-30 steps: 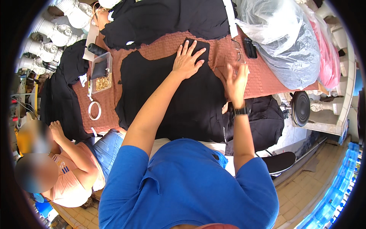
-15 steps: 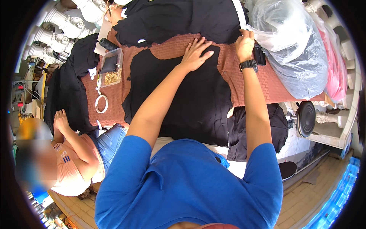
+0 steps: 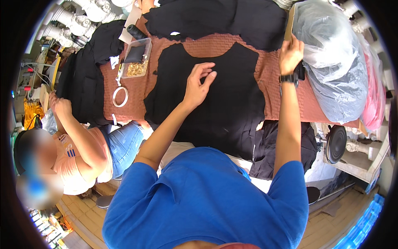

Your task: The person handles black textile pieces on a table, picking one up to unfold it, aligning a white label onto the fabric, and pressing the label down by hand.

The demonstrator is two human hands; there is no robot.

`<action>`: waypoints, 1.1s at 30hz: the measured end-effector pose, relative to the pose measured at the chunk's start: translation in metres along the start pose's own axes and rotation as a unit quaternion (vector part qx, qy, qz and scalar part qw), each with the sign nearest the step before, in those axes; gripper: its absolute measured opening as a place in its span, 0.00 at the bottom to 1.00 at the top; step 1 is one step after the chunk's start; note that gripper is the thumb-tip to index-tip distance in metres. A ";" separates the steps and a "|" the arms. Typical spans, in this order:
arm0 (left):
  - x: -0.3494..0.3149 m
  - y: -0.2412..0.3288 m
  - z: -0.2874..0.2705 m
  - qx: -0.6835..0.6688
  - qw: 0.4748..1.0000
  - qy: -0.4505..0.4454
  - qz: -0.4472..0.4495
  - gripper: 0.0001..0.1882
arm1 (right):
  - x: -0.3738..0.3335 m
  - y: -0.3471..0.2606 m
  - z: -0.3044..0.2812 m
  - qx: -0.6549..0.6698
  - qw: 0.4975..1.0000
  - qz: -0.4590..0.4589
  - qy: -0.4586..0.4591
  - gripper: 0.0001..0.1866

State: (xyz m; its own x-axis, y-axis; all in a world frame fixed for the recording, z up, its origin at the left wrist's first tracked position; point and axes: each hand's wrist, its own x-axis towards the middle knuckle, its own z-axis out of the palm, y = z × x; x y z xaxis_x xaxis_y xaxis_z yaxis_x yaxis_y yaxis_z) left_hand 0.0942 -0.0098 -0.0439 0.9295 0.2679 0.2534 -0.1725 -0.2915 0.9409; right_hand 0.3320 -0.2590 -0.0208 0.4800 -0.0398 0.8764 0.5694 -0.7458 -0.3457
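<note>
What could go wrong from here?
The tan strip in the right hand could snag the plastic bag beside it. The left hand, over the flat black cloth, might drag or crease it. The clear box of gold-coloured bits looks open; a bump could spill them.

room ran over flat black cloth [image 3: 226, 103] between left hand [image 3: 198, 85] and right hand [image 3: 291, 57]; plastic bag [image 3: 336, 70] (bulky) blocked the right, clear box [image 3: 140, 42] and white ring [image 3: 115, 99] the left.

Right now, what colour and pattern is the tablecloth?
The tablecloth is reddish-brown with an angular pattern, best seen in the head view.
</note>
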 end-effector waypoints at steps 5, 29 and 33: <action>0.002 0.040 0.017 -0.271 0.949 -0.100 -0.126 0.24 | -0.046 -0.141 -0.074 0.115 0.986 -0.056 -0.109 0.13; 0.007 -0.024 0.044 0.082 0.987 -0.020 -0.136 0.41 | -0.101 -0.065 0.043 -0.034 0.926 -0.025 -0.376 0.21; 0.026 -0.013 0.024 0.277 0.958 0.009 -0.074 0.22 | -0.102 -0.063 0.041 -0.045 0.917 0.008 -0.396 0.24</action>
State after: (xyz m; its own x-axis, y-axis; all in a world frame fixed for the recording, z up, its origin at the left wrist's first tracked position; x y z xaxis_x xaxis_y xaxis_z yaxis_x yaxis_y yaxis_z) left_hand 0.1283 -0.0205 -0.0552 0.9238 0.3584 0.1350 0.1647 -0.6902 0.7047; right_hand 0.2749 -0.1804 -0.1018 0.8425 0.4179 0.3399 0.5176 -0.8027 -0.2963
